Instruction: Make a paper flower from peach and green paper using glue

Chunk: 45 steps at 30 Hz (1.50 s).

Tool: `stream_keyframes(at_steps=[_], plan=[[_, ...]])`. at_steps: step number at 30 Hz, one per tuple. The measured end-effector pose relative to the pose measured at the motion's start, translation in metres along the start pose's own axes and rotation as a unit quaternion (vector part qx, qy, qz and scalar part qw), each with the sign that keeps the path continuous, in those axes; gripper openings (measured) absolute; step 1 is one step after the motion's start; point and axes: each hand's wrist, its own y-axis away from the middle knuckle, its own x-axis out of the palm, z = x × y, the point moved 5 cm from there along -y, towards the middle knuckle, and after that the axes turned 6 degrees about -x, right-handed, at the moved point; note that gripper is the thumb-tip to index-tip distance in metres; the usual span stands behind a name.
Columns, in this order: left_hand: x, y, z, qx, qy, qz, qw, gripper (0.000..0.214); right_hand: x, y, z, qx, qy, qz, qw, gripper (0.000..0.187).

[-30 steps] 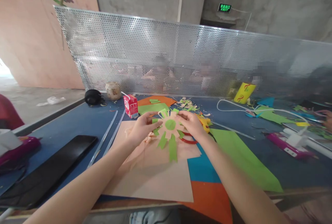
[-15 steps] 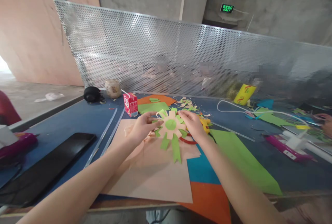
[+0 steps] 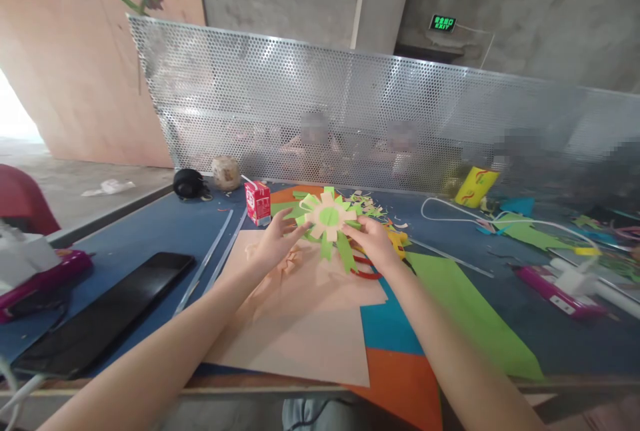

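Observation:
A paper flower (image 3: 329, 216) with peach and green petals, a round green centre and green tails hangs tilted above the peach paper sheet (image 3: 310, 331). My right hand (image 3: 373, 241) pinches its right edge between thumb and fingers. At its left side, my left hand (image 3: 275, 239) has thumb and fingers spread apart, the tips close to the petals; whether they touch is unclear. Crumpled peach paper pieces (image 3: 283, 264) lie on the sheet below my left hand. Red-handled scissors (image 3: 367, 274) lie partly hidden beneath my right hand, next to a yellow tool (image 3: 397, 241).
Left of the sheet are a pink drink carton (image 3: 258, 202), clear strips (image 3: 207, 258) and a black phone (image 3: 107, 314). Green paper (image 3: 470, 311) and a purple power strip (image 3: 560, 291) lie right. Paper scraps (image 3: 367, 203) sit before the perforated metal screen (image 3: 280, 98).
The flower has moved up and away, tipping back, with its tails swung to the right. My left fingers have spread and come off the petals. The view has shifted slightly.

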Motion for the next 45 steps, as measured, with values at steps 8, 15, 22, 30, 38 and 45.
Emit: stream_keyframes(at_steps=[8,15,22,30,38,45], plan=[[0.007,0.006,-0.004,-0.042,-0.011,0.096,0.994,0.031,-0.011,-0.007,0.003,-0.026,0.064,-0.005,0.998,0.028],[0.009,0.008,0.004,-0.092,0.071,0.106,0.988,0.031,-0.010,-0.010,-0.007,-0.004,-0.035,-0.017,0.999,0.028],[0.028,0.007,0.008,-0.076,0.124,0.180,0.973,0.040,0.000,-0.006,-0.006,-0.002,-0.152,-0.037,0.988,0.030],[0.021,0.006,0.006,-0.072,0.104,0.121,0.984,0.032,0.015,-0.001,-0.007,0.024,-0.223,-0.002,0.975,0.028],[0.029,0.006,0.011,-0.093,0.114,0.141,0.979,0.033,0.015,-0.006,-0.016,0.046,-0.245,-0.030,0.968,0.023],[0.029,0.005,0.016,-0.093,0.116,0.145,0.978,0.034,0.016,-0.008,-0.015,0.040,-0.291,-0.018,0.956,0.020]])
